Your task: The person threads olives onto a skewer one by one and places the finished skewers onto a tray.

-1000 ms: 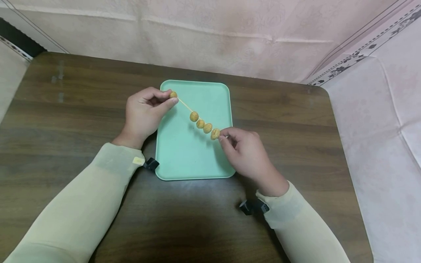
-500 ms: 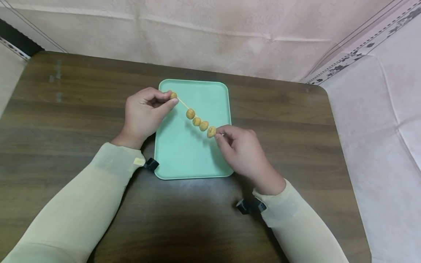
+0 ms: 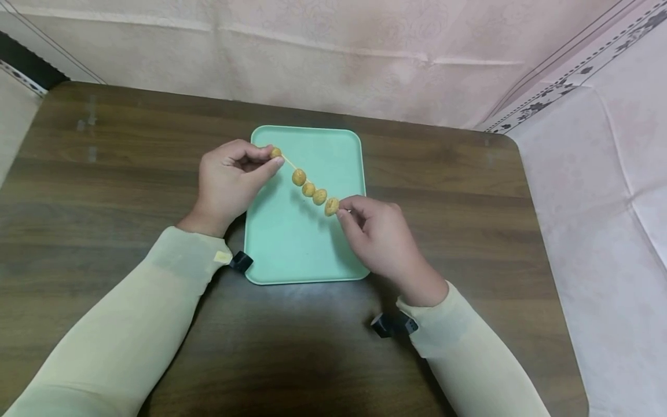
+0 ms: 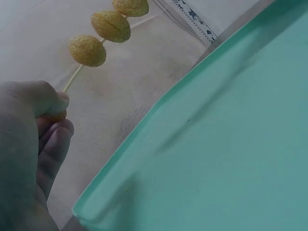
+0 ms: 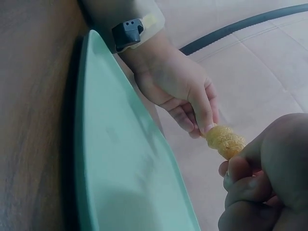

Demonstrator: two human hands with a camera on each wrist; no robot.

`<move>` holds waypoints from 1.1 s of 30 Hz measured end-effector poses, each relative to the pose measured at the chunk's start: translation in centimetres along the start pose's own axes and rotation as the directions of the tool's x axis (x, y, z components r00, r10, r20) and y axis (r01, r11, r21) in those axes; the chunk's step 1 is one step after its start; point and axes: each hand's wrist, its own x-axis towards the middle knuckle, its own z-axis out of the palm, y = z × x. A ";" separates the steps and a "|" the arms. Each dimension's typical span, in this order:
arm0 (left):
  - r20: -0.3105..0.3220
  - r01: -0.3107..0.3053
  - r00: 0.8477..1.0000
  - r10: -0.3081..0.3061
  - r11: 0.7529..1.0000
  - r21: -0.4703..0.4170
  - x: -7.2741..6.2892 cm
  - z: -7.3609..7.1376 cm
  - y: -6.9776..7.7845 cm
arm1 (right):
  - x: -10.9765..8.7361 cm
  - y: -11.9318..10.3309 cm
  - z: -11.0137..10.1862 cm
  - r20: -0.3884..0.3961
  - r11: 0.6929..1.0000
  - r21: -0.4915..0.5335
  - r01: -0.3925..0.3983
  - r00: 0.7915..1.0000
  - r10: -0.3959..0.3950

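A thin wooden skewer (image 3: 289,161) with several wrinkled golden-brown balls on it slants above a mint-green tray (image 3: 307,260). At its upper left end, my left hand (image 3: 231,176) pinches a single ball (image 3: 276,152) between thumb and fingers; in the left wrist view this ball (image 4: 57,116) is mostly covered by the fingers. A stretch of bare stick separates it from the other balls, bunched toward the lower right. My right hand (image 3: 377,234) pinches the skewer's lower right end, fingertips right at the last ball (image 3: 332,207).
The tray lies on a dark brown wooden table (image 3: 156,145). Pale patterned cloth (image 3: 323,58) hangs behind the table and along its right side (image 3: 615,231). Black wrist cameras sit at the left cuff (image 3: 241,262) and right cuff (image 3: 383,325).
My right hand has moved left and slightly up, carrying the bunched balls closer to the left one. The bare stretch of skewer has shortened. My left hand has barely moved.
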 end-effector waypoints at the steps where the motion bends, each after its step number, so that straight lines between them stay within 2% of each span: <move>1: 0.016 -0.012 1.000 0.011 1.000 0.018 0.0 0.1 -0.1 | 0.1 0.0 0.1 0.002 1.000 -0.004 0.005 1.000 -0.005; 5: 0.069 -0.038 0.997 0.034 0.997 0.064 0.0 0.3 -0.2 | 0.6 -0.3 0.5 -0.010 1.000 -0.013 0.028 1.000 -0.028; 11: 0.077 -0.013 0.997 0.009 0.999 0.053 0.0 0.2 0.1 | 1.0 -0.3 0.6 -0.017 1.000 -0.007 0.014 1.000 -0.014; 17: 0.100 -0.020 0.995 0.016 0.999 0.042 0.1 0.3 0.1 | 0.9 -0.1 0.6 -0.032 1.000 0.004 -0.023 0.999 0.024; 28: 0.152 -0.037 0.988 0.029 0.998 0.051 -0.1 0.2 -0.2 | 1.0 0.3 0.7 -0.038 0.999 0.017 -0.037 0.999 0.038; 33: 0.145 -0.051 0.989 0.040 0.996 0.071 -0.3 0.2 -0.5 | 1.0 0.5 1.0 -0.020 0.997 0.010 -0.081 0.997 0.081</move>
